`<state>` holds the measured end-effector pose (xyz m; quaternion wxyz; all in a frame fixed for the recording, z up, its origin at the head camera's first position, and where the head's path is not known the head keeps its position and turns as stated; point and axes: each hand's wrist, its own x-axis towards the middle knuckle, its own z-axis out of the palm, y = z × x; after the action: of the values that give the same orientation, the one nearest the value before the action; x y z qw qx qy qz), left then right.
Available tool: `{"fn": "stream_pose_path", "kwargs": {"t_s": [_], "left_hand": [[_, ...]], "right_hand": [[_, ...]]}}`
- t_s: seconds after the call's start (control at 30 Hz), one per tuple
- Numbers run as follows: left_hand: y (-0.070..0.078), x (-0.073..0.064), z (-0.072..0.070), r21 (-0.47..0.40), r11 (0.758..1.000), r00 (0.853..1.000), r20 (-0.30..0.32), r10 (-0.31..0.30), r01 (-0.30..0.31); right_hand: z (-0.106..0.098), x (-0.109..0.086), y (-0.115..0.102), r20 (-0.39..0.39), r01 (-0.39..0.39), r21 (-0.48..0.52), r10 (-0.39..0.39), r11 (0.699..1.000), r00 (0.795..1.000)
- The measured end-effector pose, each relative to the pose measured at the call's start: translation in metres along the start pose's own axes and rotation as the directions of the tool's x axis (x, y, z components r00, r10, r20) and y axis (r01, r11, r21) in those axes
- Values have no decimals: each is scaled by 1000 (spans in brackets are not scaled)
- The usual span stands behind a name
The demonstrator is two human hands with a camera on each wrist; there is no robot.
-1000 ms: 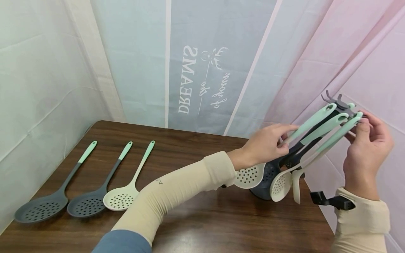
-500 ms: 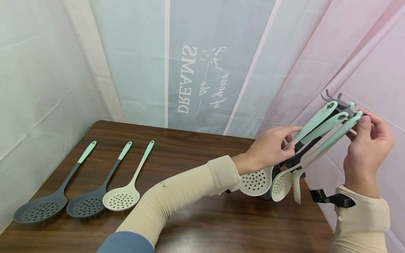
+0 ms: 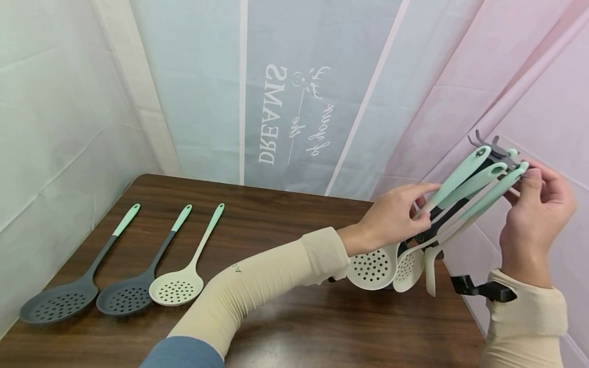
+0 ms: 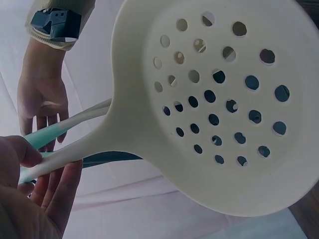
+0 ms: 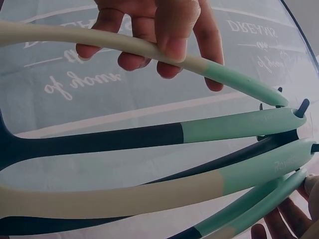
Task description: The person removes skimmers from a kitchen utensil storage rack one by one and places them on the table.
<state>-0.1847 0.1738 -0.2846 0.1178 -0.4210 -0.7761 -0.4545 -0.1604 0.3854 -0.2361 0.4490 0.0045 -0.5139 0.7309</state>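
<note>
My left hand [image 3: 394,213] pinches the handle of a cream skimmer [image 3: 374,270] with a mint end between thumb and fingers. The skimmer's round perforated head [image 4: 249,191] fills much of the left wrist view. Its handle end sits at a hook of the dark utensil rack [image 3: 496,150]. With thumb and fingers my right hand [image 3: 536,220] holds the rack's top edge, beside the end of another mint handle [image 3: 501,191]. A smaller cream slotted spoon [image 3: 408,272] and several other mint-handled utensils hang from the rack. The rack's base is mostly hidden behind them.
Two dark grey skimmers [image 3: 62,304] and a cream skimmer [image 3: 177,292] lie on the left of the brown wooden table [image 3: 285,327]. Cloth curtains [image 3: 207,92] enclose the table at the back and sides. The rack stands near the right edge.
My left hand has moved slightly right with the skimmer, and its handle end has shifted a little at the hook. Its head now covers more of the dark utensil behind. The right hand stays put.
</note>
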Motion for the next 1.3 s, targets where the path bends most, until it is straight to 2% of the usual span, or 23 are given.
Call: {"fn": "stream_pose_path", "kwargs": {"t_s": [0.27,0.5,0.67,0.97,1.1,1.3], "left_hand": [[2,-3,-2,-23,1000,1000,-18,-2,1],[9,-6,-9,-51,998,999,-40,33,-35],[12,-12,-15,-65,998,999,-35,18,-20],[5,-23,-27,-90,996,998,-64,-17,11],[1,-27,-35,-96,995,996,-85,-36,28],[-5,-36,-49,-108,993,996,-70,-56,48]], "right_hand": [[0,-1,0,7,13,-8,-13,1000,1000],[-1,-2,0,-1,6,-6,-6,1000,1000],[-2,-3,0,8,10,-17,-10,1000,1000],[-4,-4,-1,18,19,-87,-17,996,1000],[-4,-4,0,16,17,-79,-15,997,1000],[-3,-1,0,10,12,-40,-12,999,1000]]}}
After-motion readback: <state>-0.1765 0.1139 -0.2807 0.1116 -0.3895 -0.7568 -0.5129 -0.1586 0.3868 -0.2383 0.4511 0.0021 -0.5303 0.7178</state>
